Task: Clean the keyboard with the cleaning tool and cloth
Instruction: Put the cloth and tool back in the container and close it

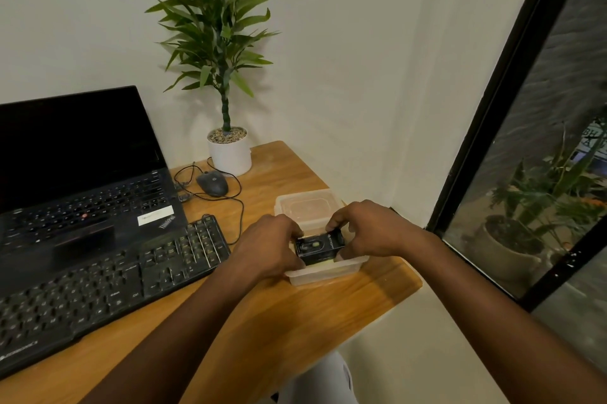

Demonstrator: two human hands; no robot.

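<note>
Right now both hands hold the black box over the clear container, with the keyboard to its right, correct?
No. In the head view the keyboard lies left of the clear container; left hand and right hand do hold the black box over it.

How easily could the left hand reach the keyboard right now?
Probably yes: the keyboard lies uncovered just left of the left hand. But that hand and the right hand both grip the black box over the tub, so it must let go first.
</note>
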